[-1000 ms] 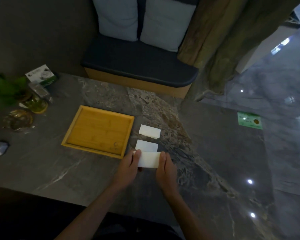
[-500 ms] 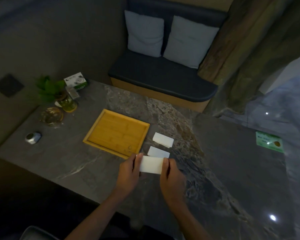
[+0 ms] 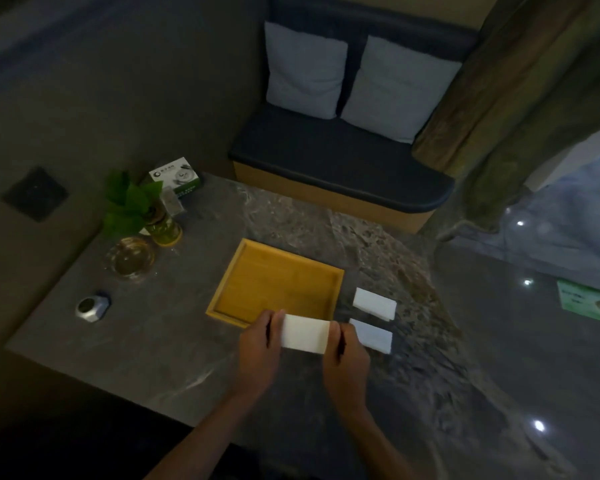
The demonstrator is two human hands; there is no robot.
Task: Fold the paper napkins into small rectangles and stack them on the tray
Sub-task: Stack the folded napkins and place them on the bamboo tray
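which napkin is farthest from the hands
The far napkin, lying on the table right of the tray. The near napkin lies just beside the right hand, and the third napkin is held between both hands.

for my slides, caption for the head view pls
Both hands, left and right, hold a folded napkin beside the empty wooden tray.

White folded paper napkins (image 3: 374,303) lie beside a honey-yellow square bamboo tray (image 3: 336,292) on a grey, brown-veined marble desk (image 3: 174,327); pale grey cushions (image 3: 305,71) line a dark navy bench seat (image 3: 340,161), with green leaves (image 3: 129,202) nearby.
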